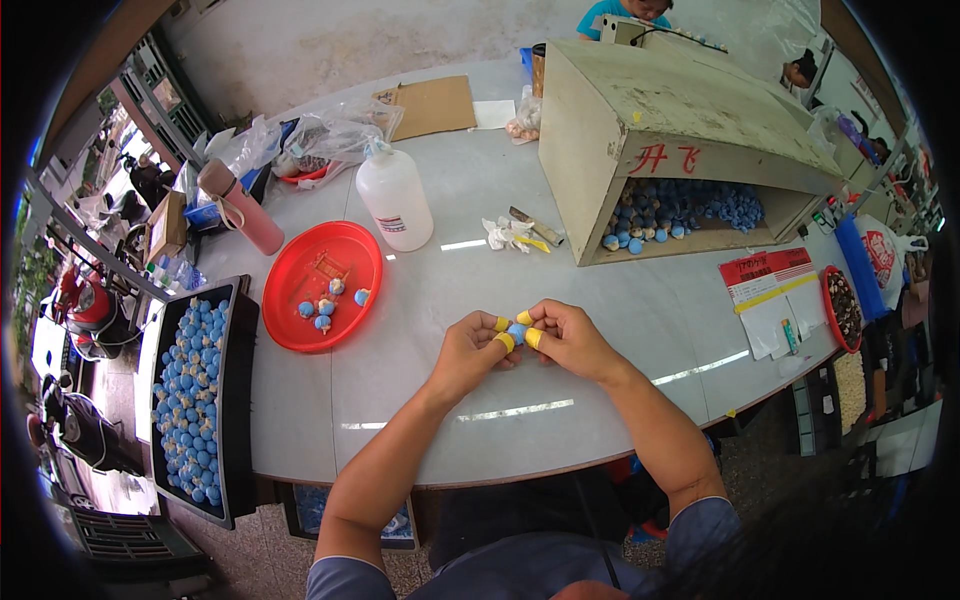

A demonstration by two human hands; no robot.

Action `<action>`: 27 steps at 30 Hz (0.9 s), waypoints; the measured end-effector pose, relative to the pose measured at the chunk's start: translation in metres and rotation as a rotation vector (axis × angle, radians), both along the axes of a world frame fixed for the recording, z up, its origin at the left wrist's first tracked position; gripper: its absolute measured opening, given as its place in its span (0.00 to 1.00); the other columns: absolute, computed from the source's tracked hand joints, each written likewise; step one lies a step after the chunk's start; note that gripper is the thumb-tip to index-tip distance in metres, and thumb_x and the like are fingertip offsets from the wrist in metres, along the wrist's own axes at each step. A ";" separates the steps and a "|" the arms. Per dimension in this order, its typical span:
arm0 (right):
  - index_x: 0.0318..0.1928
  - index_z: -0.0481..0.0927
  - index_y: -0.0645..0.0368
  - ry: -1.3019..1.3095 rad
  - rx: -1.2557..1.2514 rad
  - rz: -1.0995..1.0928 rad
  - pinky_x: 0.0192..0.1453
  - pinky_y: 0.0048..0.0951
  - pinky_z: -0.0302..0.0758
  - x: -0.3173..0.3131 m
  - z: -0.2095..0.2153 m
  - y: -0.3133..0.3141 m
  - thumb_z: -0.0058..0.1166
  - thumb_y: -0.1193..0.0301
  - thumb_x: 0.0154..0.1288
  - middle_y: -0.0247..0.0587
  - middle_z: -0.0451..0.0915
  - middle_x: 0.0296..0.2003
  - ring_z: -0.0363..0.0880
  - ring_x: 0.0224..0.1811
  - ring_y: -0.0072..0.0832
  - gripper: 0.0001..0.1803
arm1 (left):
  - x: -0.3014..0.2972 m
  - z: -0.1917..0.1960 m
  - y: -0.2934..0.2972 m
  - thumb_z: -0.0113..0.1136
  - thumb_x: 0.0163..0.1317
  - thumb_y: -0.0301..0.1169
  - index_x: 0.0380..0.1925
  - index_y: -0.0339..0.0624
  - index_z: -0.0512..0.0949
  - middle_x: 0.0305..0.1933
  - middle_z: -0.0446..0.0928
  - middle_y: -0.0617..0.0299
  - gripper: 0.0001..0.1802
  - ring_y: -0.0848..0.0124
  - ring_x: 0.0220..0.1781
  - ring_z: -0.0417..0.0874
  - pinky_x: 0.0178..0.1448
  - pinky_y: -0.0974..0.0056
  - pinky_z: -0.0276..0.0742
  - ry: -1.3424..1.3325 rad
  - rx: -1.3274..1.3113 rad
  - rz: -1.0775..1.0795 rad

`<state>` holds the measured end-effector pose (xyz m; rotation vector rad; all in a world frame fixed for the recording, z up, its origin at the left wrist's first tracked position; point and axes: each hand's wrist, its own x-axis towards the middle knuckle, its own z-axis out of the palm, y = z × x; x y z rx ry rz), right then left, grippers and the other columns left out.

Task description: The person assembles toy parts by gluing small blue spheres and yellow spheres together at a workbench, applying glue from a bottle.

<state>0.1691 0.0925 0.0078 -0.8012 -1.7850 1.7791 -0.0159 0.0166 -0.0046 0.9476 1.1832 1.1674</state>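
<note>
Centrally, above the grey worktop [600, 330]: left hand [468, 352] and right hand [568, 338], yellow-capped fingertips [506, 341] pinched shut on one small blue ball [516, 331]. Step judged: fingertip working of the piece; next, likely a steady turn without loosening the grip. Alongside, red dish [300, 320], black tray [240, 400] of blue balls.

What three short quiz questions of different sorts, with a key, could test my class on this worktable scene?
1. True or false: both hands pinch one small blue piece between them.
2. What colour are the caps on the fingertips?
3. The black tray of blue pieces lies: A) left of the red dish; B) inside the wooden box; C) under the white bottle.

Key: 1 true: left hand and right hand meet on it. 2 yellow. 3 A.
</note>
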 end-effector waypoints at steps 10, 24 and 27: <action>0.42 0.73 0.66 -0.034 0.197 -0.022 0.30 0.20 0.70 -0.002 -0.016 -0.001 0.52 0.82 0.66 0.33 0.77 0.28 0.71 0.27 0.14 0.05 | 0.003 -0.013 -0.001 0.58 0.67 0.24 0.46 0.28 0.72 0.43 0.79 0.53 0.11 0.72 0.38 0.85 0.44 0.69 0.85 0.086 0.045 0.025; 0.43 0.73 0.65 -0.042 0.216 -0.045 0.31 0.20 0.70 -0.001 -0.011 -0.003 0.52 0.82 0.66 0.32 0.76 0.28 0.71 0.28 0.14 0.06 | 0.006 -0.010 -0.002 0.57 0.67 0.23 0.47 0.26 0.72 0.43 0.80 0.52 0.12 0.70 0.40 0.85 0.45 0.68 0.85 0.084 0.065 0.052; 0.43 0.74 0.65 -0.036 0.153 -0.046 0.31 0.19 0.69 -0.001 -0.006 -0.002 0.51 0.82 0.66 0.32 0.77 0.29 0.70 0.28 0.13 0.06 | 0.007 -0.007 -0.002 0.57 0.67 0.23 0.48 0.26 0.72 0.44 0.80 0.52 0.12 0.69 0.41 0.86 0.46 0.68 0.85 0.044 0.074 0.034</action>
